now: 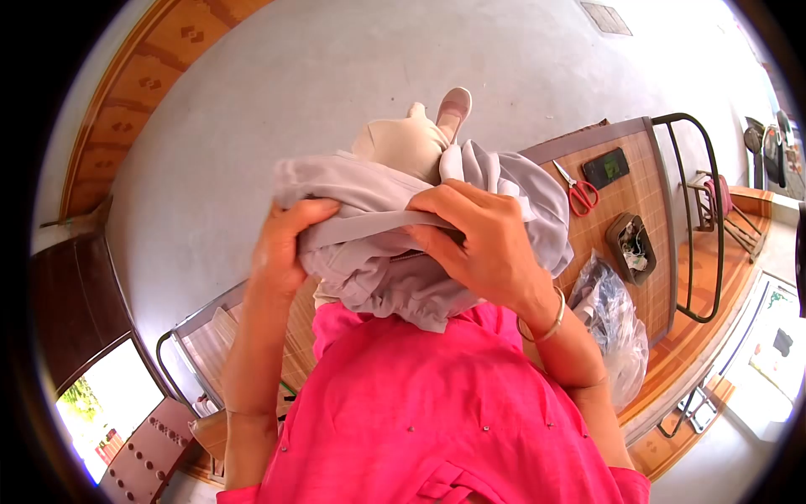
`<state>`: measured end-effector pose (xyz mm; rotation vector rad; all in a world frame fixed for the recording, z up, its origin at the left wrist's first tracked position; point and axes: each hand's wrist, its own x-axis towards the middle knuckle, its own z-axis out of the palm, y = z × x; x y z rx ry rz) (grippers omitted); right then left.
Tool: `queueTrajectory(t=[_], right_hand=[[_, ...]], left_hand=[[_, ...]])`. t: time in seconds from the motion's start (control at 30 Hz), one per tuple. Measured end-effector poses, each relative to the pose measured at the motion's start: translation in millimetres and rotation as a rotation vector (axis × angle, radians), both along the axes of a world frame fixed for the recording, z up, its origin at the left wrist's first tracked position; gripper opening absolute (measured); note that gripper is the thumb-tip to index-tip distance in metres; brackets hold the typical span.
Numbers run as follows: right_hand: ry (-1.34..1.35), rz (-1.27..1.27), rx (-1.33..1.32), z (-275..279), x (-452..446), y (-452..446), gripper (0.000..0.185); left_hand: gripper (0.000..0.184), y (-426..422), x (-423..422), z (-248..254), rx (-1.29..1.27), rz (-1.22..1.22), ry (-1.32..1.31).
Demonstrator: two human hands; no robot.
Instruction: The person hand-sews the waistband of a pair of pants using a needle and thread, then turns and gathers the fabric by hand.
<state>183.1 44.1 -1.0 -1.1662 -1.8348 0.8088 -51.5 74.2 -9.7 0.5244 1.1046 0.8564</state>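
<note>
A bunched grey garment lies over my lap, its folds spreading to the right. Its flat band or hem stretches between my two hands. My left hand grips the cloth at the left end, thumb on top and fingers hidden behind it. On the right, my right hand pinches the band between thumb and fingers. Whether the garment is trousers or a top I cannot tell.
On the bamboo-topped bench to the right lie red-handled scissors, a phone and a small basket of odds and ends. A clear plastic bag sits nearer me. The bench has a dark metal armrest.
</note>
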Motion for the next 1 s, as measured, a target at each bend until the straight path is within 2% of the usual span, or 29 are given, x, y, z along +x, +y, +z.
queueTrajectory(t=[0.03,0.07,0.2,0.3,0.4,0.6,0.7,0.8,0.9,1.0], right_hand=[[0.009,0.004,-0.043,-10,1,-1,0.014],[0.018,0.007,-0.086,-19,2,-3,0.015],[-0.063,0.056,-0.153,-39,11,-7,0.017],[-0.117,0.106,-0.236,-36,15,-4,0.018],[0.060,0.012,-0.209,-24,8,2,0.017],[0.119,0.193,-0.176,-28,16,10,0.011],[0.095,0.253,-0.245,-33,17,11,0.014],[-0.058,0.309,-0.309,-30,20,14,0.015],[-0.075,0.271,-0.349,-38,19,12,0.022],[-0.077,-0.053,0.016,-28,6,-1,0.019]], left_hand=[[0.037,-3,2,-12,-0.054,0.005,0.024],[0.044,-8,6,-24,-0.082,0.028,-0.090],[0.054,-26,8,-44,-0.129,-0.087,-0.421],[0.058,-34,12,-47,-0.049,-0.254,-0.345],[0.063,-35,17,-39,-0.100,-0.230,-0.354],[0.060,-41,17,-32,-0.096,-0.155,-0.288],[0.056,-45,14,-34,-0.093,-0.161,-0.314],[0.054,-49,17,-31,-0.100,-0.132,-0.306],[0.047,-51,26,-26,-0.047,-0.094,-0.279],[0.042,-52,25,-27,-0.048,-0.088,-0.244]])
